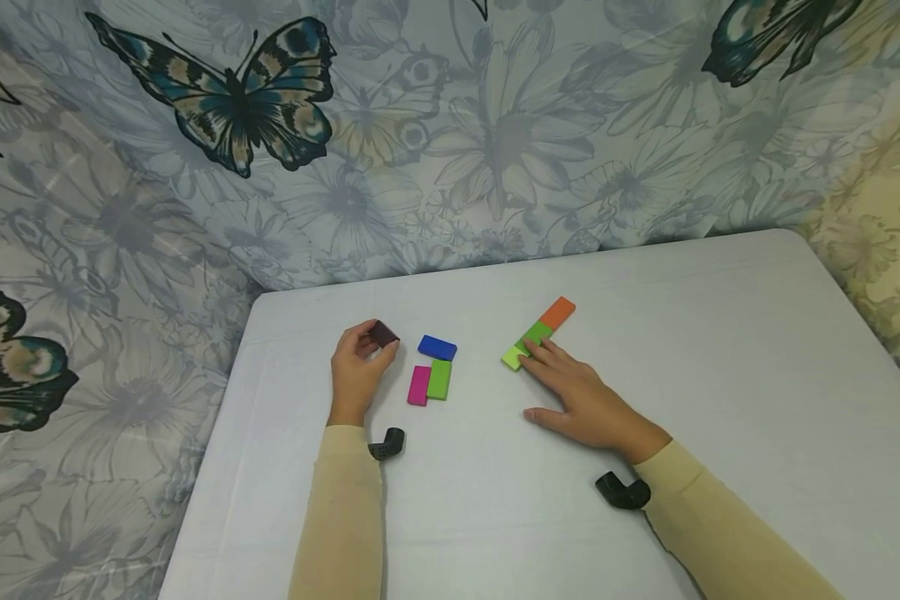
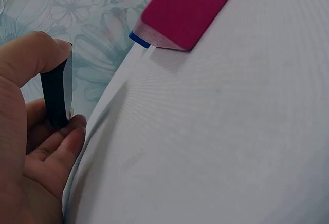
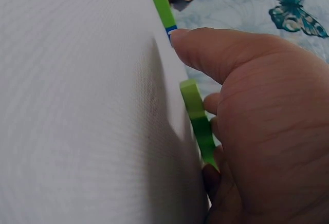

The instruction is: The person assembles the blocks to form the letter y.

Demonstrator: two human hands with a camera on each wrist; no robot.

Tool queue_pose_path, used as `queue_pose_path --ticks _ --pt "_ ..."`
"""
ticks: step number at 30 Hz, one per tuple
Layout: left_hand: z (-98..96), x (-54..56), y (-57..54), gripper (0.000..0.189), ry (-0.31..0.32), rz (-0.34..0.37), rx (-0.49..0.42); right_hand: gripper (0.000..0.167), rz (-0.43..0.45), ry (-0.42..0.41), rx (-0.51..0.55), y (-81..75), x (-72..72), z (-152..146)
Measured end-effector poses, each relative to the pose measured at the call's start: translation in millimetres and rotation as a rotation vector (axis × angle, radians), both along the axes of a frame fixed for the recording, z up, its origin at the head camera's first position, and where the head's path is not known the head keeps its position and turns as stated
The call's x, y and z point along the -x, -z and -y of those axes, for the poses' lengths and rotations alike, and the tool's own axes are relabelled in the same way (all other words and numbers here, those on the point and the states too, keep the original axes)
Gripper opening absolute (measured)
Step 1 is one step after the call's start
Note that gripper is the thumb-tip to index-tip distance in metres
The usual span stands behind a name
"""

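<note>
My left hand (image 1: 356,379) pinches a dark maroon rectangular block (image 1: 384,334) between thumb and fingers at the left of the table. In the left wrist view that block (image 2: 55,93) looks nearly black and stands on edge in the grip. The fingers of my right hand (image 1: 588,407) stretch out over a slanting row of blocks laid end to end. This row has a lime block (image 1: 512,359) at the near end, a green block (image 1: 542,330) in the middle and an orange block (image 1: 558,312) at the far end. My right fingertips touch the row's lower part; the thumb points left, apart from it.
Between the hands lie a blue block (image 1: 437,347), a light green block (image 1: 439,381) and a magenta block (image 1: 418,387), grouped closely. All rest on a white-covered table (image 1: 495,517). Butterfly-patterned cloth (image 1: 390,183) hangs behind its far edge. Each wrist wears a black camera mount (image 1: 622,492).
</note>
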State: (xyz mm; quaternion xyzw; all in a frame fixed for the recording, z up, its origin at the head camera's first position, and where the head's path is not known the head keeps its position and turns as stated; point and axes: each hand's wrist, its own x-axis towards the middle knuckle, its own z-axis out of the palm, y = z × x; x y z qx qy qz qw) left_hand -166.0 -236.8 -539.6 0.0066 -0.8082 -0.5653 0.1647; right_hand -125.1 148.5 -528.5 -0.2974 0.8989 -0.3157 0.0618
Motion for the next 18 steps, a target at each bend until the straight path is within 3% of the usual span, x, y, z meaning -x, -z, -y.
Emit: queue_pose_path --ticks 18 --pt "-0.6 -0.1 -1.4 0.057 0.013 0.013 -0.058 0.083 -0.012 -0.003 0.015 -1.7 -0.1 -0.1"
